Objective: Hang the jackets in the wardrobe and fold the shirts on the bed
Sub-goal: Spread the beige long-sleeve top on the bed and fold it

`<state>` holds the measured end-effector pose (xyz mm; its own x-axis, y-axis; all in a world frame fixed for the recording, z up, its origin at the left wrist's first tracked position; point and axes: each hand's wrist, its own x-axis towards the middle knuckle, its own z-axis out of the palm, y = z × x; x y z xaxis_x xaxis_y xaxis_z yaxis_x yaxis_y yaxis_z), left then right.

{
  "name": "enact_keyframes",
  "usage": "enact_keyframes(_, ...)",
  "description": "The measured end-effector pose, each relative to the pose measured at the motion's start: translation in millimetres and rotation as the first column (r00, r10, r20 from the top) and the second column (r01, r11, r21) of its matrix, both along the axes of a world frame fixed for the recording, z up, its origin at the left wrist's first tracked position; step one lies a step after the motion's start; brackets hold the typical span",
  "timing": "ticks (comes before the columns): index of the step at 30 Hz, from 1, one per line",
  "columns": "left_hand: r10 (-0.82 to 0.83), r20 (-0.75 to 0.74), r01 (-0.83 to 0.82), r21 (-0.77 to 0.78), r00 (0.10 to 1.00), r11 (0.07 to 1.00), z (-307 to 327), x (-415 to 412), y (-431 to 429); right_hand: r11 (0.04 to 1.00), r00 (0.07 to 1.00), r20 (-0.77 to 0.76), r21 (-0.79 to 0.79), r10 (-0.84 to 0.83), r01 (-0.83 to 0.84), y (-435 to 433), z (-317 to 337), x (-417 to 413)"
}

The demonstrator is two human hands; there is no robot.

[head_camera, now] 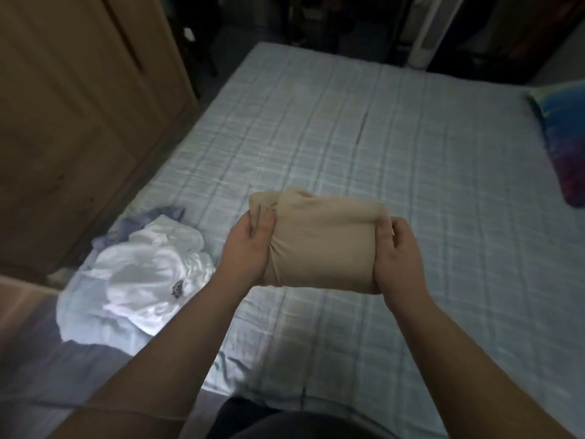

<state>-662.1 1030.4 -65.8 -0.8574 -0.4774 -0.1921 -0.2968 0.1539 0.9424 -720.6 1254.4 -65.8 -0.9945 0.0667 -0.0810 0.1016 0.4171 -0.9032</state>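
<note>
A beige shirt (319,239), folded into a compact rectangle, is held above the bed (411,172) between both hands. My left hand (248,248) grips its left edge with the thumb on top. My right hand (400,255) clasps its right edge. To the left, on the bed's near corner, lies a crumpled pile of clothes: a white shirt (152,277) on top and a lavender garment (139,226) partly under it. The wooden wardrobe (79,115) stands along the left, its doors closed.
The bed has a pale blue checked sheet. A blue and purple pillow (566,147) lies at the right edge. A white upright appliance (425,42) and dark furniture stand beyond the bed's far end. A narrow gap runs between wardrobe and bed.
</note>
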Motion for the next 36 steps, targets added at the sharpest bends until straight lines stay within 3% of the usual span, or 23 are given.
enact_keyframes(9,0.358,-0.075,-0.365,-0.201,0.931,0.909,62,127,20,0.941,0.933,-0.138,-0.016,0.333,-0.339,-9,46,53)
enact_keyframes(15,0.566,-0.158,-0.583,-0.338,0.809,0.739,95,203,-7,0.82,0.784,-0.27,0.041,0.56,-0.571,-69,75,86)
enact_keyframes(24,0.741,-0.243,-0.774,-0.31,0.627,0.553,120,311,-44,0.593,0.557,-0.321,0.019,0.766,-0.805,-167,106,154)
enact_keyframes(31,0.868,-0.271,-0.904,-0.227,0.415,0.361,130,429,-99,0.367,0.357,-0.299,-0.026,0.885,-0.93,-280,116,249)
enact_keyframes(36,0.901,-0.306,-0.944,-0.216,0.306,0.247,126,508,-165,0.274,0.254,-0.324,0.017,0.911,-0.962,-370,126,328)
